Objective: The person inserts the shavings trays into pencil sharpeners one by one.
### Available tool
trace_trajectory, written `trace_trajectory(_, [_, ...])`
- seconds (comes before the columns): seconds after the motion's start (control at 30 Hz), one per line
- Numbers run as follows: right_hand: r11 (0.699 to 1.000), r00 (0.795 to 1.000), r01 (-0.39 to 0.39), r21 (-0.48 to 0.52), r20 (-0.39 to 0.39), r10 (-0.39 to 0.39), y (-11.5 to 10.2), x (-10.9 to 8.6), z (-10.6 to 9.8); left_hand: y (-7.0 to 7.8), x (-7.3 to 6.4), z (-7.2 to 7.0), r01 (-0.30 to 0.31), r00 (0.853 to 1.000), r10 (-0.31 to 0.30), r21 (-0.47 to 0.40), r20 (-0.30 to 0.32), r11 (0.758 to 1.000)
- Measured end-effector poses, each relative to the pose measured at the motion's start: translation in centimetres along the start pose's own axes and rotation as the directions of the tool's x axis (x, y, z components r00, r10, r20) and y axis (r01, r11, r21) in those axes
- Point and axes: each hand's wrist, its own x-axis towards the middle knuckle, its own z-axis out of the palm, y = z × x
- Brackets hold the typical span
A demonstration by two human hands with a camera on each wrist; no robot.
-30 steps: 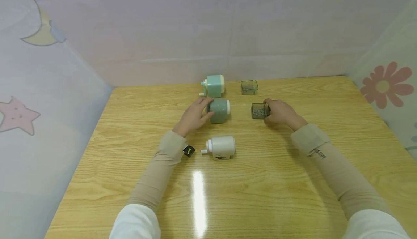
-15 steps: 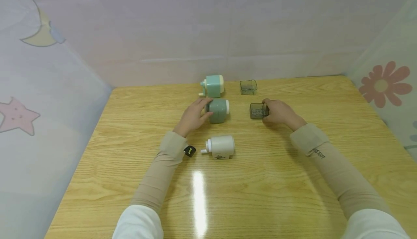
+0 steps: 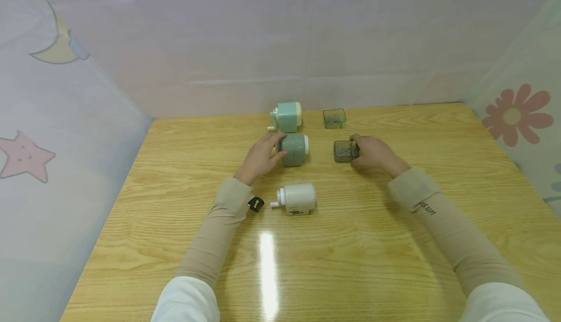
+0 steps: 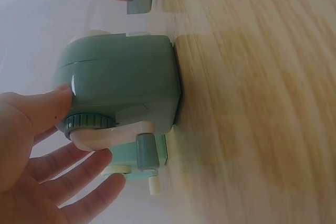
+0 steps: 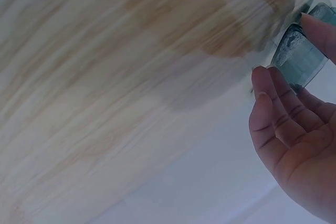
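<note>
In the head view, my left hand holds a dark green crank pencil sharpener at its crank end. The left wrist view shows the thumb against its body and the other fingers spread around the crank. To the right, my right hand pinches a smoky see-through shavings drawer by its right end between thumb and fingers. Dark shavings lie inside the drawer. A gap of table separates the drawer from the sharpener's white end.
Behind stands a turquoise pencil sharpener, with a second see-through drawer to its right. Nearer the front sits a cream pencil sharpener. A small black piece lies by the left cuff. A wall closes the table's back edge.
My right hand has moved the drawer slightly left, towards the dark green sharpener. The left hand and that sharpener have stayed in place.
</note>
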Motion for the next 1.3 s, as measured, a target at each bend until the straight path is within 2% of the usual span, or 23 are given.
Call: trace_trajectory(1.3, [0.999,0.999,0.030,-0.010,-0.011,-0.030,-1.7,0.8,0.4,-0.1,0.1,0.1,-0.013,1.000,0.013,0.056,-0.012,0.998])
